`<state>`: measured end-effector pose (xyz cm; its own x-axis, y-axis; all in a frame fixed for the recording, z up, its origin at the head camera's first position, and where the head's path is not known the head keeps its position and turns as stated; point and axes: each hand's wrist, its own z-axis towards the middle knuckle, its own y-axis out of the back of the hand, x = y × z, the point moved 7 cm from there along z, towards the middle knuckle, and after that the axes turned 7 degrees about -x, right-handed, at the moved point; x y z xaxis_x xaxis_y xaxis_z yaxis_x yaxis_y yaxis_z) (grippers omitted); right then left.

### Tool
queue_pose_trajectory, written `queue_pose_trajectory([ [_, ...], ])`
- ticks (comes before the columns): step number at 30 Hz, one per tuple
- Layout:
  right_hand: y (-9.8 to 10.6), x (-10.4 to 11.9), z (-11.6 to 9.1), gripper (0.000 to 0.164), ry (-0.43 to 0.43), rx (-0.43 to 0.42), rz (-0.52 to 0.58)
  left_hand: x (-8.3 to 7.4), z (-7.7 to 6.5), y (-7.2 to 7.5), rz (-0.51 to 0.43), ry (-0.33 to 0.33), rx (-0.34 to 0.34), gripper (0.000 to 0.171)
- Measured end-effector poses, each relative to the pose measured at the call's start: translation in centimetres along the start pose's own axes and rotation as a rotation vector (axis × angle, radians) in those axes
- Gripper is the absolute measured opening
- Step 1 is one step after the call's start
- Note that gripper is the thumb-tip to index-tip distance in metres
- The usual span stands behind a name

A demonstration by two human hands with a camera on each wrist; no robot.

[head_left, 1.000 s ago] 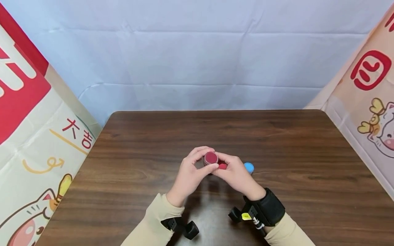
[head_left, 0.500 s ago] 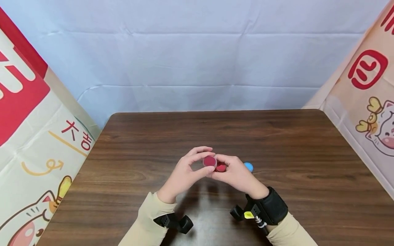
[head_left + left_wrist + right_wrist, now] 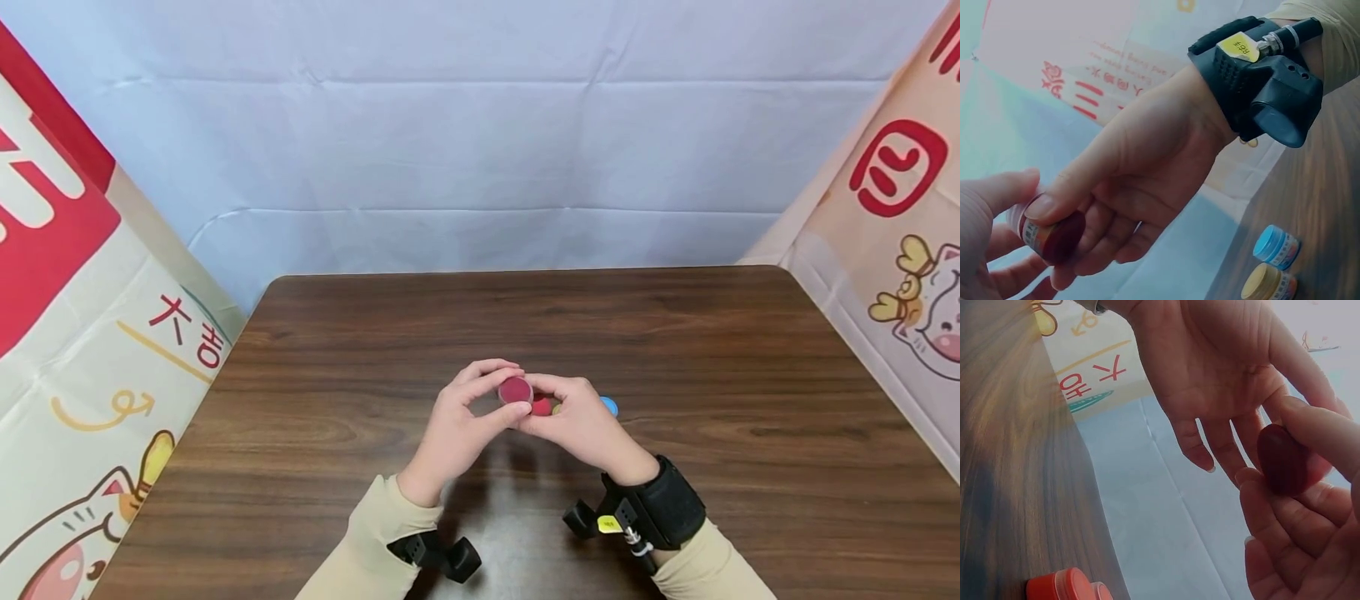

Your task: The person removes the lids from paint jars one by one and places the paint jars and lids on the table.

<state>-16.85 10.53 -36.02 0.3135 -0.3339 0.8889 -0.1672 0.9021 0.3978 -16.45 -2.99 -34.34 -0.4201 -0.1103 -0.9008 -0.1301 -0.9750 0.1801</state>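
A small paint jar (image 3: 515, 391), dark red at one end, is held above the table between both hands. My left hand (image 3: 459, 417) pinches its clear-rimmed end between thumb and fingers. My right hand (image 3: 581, 421) grips the jar from the other side. In the left wrist view the right thumb (image 3: 1044, 207) presses near the printed label (image 3: 1030, 234). Seen from the right wrist, the dark red end (image 3: 1282, 459) lies between the right thumb and fingers, with the left palm (image 3: 1210, 369) beyond it.
Past the right hand stand a blue jar (image 3: 1277, 245) and a yellow jar (image 3: 1263, 282) on the wooden table (image 3: 360, 333). Red-orange jars (image 3: 1066, 585) show at the bottom of the right wrist view. Wrist cameras are strapped to both arms.
Both hands shift slightly left and then back right, keeping hold of the jar. The jar's upper face tilts a little, and part of the yellow jar now shows beside the right hand.
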Motion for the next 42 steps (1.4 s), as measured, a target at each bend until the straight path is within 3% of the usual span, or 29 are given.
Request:
queue_pose_trajectory([
  [3,0.0,-0.1,0.0,0.033,-0.009,0.012,0.004,-0.1,0.0,-0.1,0.017,-0.008,0.015,0.032],
  [9,0.0,-0.2,-0.2,0.034,-0.041,0.046,0.022,-0.1,0.0,-0.2,-0.016,-0.006,0.107,0.042],
  [14,0.1,0.2,-0.1,0.030,-0.019,0.062,0.024,-0.1,-0.1,-0.3,-0.026,-0.031,0.163,0.045],
  [20,0.1,0.4,-0.1,0.024,0.003,0.082,0.005,-0.3,-0.1,-0.3,-0.014,-0.026,0.149,0.039],
  [27,0.4,0.6,-0.1,0.030,0.031,0.057,-0.024,-3.1,-0.2,-0.2,0.026,-0.009,0.102,0.034],
  [31,0.3,0.5,-0.1,0.031,0.012,0.059,0.001,-3.7,-0.1,0.0,0.048,0.014,0.084,0.032],
  [42,0.1,0.2,-0.2,0.032,-0.045,0.063,0.005,-3.7,0.0,0.1,0.044,0.000,0.142,0.038],
])
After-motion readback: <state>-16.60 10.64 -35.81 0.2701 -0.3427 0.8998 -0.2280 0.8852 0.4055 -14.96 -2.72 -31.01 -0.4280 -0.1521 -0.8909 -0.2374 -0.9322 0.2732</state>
